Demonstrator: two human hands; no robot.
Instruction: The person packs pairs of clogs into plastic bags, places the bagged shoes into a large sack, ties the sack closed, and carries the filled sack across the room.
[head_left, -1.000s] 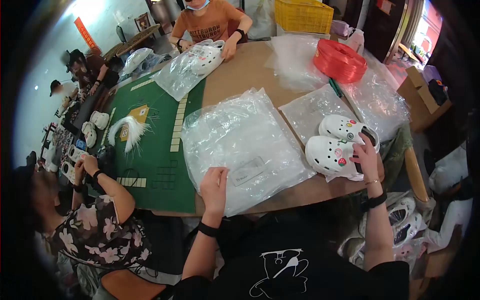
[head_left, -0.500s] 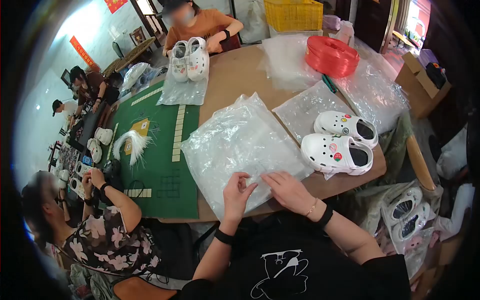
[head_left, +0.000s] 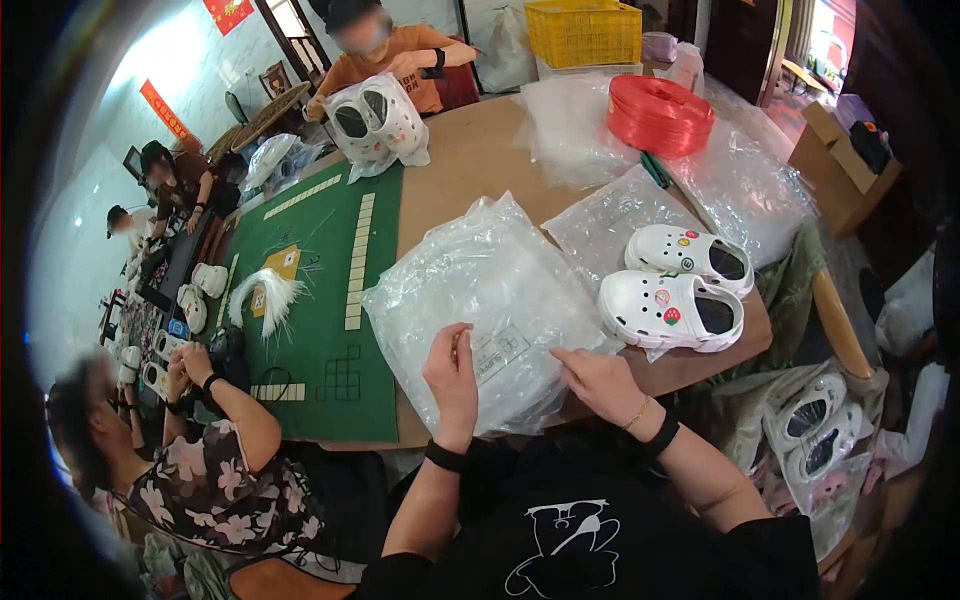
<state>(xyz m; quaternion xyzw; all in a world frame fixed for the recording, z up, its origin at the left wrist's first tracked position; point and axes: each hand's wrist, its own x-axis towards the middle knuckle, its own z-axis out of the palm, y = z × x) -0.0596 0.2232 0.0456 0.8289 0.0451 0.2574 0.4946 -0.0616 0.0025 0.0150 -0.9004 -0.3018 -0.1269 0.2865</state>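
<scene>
A stack of clear plastic bags [head_left: 470, 270] lies on the table in front of me. My left hand [head_left: 452, 385] is closed in a pinch at the top bag, fingers upright. To its right, my right hand [head_left: 602, 385] pinches the same bag between thumb and forefinger. A printed rectangle shows on the plastic between the two hands. Just beyond my right hand sits a pair of white clogs [head_left: 660, 308] with colourful charms, resting partly on another clear bag [head_left: 625, 215].
A red roll of plastic twine [head_left: 660, 115] stands at the back right near more bags [head_left: 745, 185]. Across the table a person [head_left: 395, 55] handles bagged clogs [head_left: 378, 125]. White strands [head_left: 268, 295] lie on the green mat [head_left: 330, 240]. At left sits a person in a floral top [head_left: 215, 475].
My hands have moved apart, and a printed rectangle now shows on the plastic between them. Across the table, the bagged clogs have been tilted and the person's arm raised.
</scene>
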